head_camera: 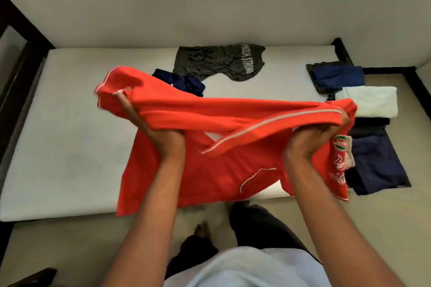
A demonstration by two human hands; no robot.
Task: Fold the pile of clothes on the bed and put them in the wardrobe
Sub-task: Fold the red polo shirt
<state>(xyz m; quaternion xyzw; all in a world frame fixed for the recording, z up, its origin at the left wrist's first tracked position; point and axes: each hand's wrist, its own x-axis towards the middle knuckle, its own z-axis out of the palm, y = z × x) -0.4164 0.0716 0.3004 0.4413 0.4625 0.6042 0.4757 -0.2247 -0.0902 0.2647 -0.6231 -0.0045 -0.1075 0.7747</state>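
Gripping the red jersey (210, 112) stretched between both fists, I hold it over the near edge of the white mattress (58, 135); my left hand (145, 122) and right hand (312, 138) each curl tight round one bunched end; beyond my left hand lie a crumpled navy garment (184, 84) and a grey FINISH STRONG shirt (217, 63); folded clothes (370, 100) sit just past my right hand.

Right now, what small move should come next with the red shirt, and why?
Probably lower the red shirt flat onto the mattress: the left hand and right hand grip its raised upper part, while its lower part lies there, not yet folded.
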